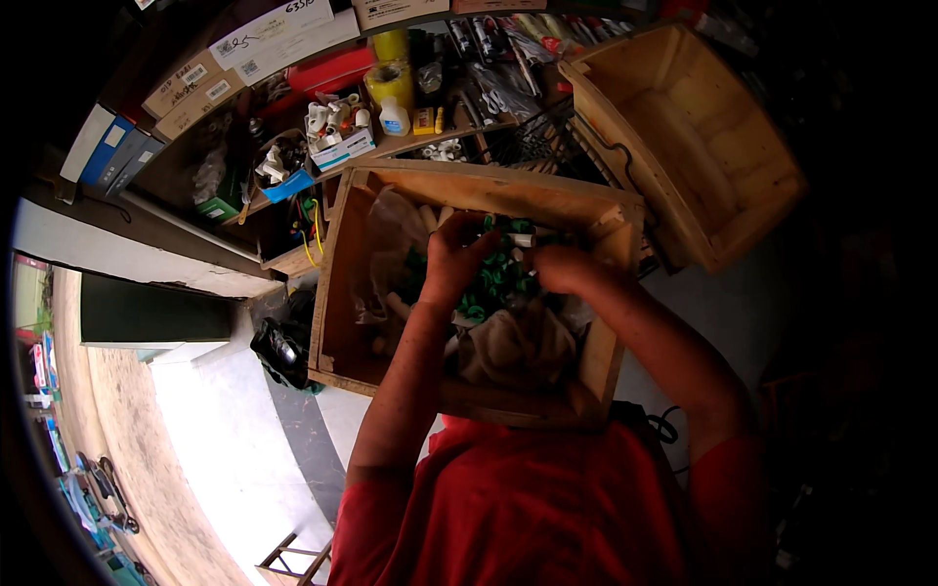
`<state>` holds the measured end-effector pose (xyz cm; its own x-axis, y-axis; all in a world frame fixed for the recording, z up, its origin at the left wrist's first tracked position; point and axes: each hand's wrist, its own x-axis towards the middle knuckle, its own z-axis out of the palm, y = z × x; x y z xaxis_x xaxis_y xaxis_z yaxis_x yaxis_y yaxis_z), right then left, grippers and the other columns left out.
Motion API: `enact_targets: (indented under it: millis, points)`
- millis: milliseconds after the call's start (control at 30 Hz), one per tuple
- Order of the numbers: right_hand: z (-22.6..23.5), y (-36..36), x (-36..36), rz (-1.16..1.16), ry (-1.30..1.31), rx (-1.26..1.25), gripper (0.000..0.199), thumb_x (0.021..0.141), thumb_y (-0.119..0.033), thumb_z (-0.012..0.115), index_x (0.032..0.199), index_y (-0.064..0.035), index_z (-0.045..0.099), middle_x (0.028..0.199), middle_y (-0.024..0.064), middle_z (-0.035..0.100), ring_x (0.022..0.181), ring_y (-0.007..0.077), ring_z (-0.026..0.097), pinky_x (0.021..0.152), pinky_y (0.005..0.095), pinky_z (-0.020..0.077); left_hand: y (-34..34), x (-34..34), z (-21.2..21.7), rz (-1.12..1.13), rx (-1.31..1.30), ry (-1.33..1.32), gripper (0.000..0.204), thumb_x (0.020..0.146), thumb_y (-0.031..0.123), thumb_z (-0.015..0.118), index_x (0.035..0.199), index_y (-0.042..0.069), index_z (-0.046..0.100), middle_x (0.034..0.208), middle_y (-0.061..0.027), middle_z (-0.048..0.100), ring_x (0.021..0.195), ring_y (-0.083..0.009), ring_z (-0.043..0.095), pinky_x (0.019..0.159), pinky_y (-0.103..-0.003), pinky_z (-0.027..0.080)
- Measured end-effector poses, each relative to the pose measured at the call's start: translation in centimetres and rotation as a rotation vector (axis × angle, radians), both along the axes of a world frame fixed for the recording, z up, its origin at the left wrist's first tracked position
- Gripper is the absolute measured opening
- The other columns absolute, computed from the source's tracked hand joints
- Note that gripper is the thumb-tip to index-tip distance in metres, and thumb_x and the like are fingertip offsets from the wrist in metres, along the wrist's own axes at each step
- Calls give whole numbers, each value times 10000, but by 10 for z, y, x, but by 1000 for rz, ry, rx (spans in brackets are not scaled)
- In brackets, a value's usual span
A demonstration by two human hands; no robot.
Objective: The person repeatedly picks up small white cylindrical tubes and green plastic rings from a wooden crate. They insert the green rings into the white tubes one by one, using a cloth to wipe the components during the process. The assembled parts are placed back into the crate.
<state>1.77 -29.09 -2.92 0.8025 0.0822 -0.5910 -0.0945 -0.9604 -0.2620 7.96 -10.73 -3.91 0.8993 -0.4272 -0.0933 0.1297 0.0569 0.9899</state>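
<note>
Both hands are inside a wooden box [332, 293] that holds many small green pieces [479, 298], pale pipe-like pieces and a crumpled beige cloth [516, 344]. My left hand [457, 256] is curled at the far side of the green pieces, thumb and fingers drawn together beside them. What it grips, if anything, is hidden. Reaching in from the right, my right hand [562, 270] has bent fingers low over the pile; their tips are dark and mostly out of sight. A short white cylinder [522, 239] lies between the two hands, close to the right fingers.
Clear plastic bags [389, 220] line the box's left side. A second wooden box [699, 127] stands at the far right. Behind are shelves with a carton of white fittings [337, 132], yellow rolls [391, 83] and a small white bottle [394, 117]. A black bag [283, 342] lies at left.
</note>
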Motion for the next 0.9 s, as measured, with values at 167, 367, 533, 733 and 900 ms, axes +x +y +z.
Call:
enact_targets:
  millis: [167, 367, 533, 733, 900]
  points:
    - [-14, -9, 4, 86, 23, 68, 392, 763, -26, 555, 1144, -84, 626, 1049, 188, 654, 940, 339, 644, 803, 424, 498, -2, 1, -2, 19, -26, 1, 280, 814, 23, 720, 1056, -27, 589, 926, -77, 681, 838, -118, 641, 740, -251, 519]
    - [7, 2, 8, -243, -6, 364, 379, 813, -96, 557, 1192, -87, 577, 1014, 182, 657, 818, 303, 651, 695, 418, 510, -1, 1, 0, 29, -9, -5, 271, 809, 11, 722, 1041, -13, 584, 923, -71, 681, 840, -114, 643, 753, -245, 511]
    - [-67, -24, 10, -51, -42, 193, 453, 866, -139, 530, 1310, -76, 470, 1081, 199, 646, 895, 314, 657, 783, 422, 505, -9, 1, -4, 34, -119, 12, 276, 797, 21, 733, 1038, -10, 603, 898, -52, 670, 808, -103, 630, 721, -242, 509]
    - [-34, 12, 0, -43, -114, -66, 426, 905, -114, 470, 1326, -63, 431, 1149, 197, 626, 973, 347, 647, 848, 444, 500, -4, 2, -11, 11, -103, -43, 322, 795, 22, 727, 1098, 7, 618, 896, -37, 667, 802, -94, 619, 717, -242, 505]
    - [-2, 21, 3, -10, -107, -188, 426, 847, -107, 549, 1262, -60, 466, 1072, 177, 655, 970, 339, 652, 799, 449, 519, -4, 1, -7, -18, -113, -36, 328, 803, 28, 721, 1115, 14, 621, 880, -31, 660, 776, -85, 598, 695, -234, 486]
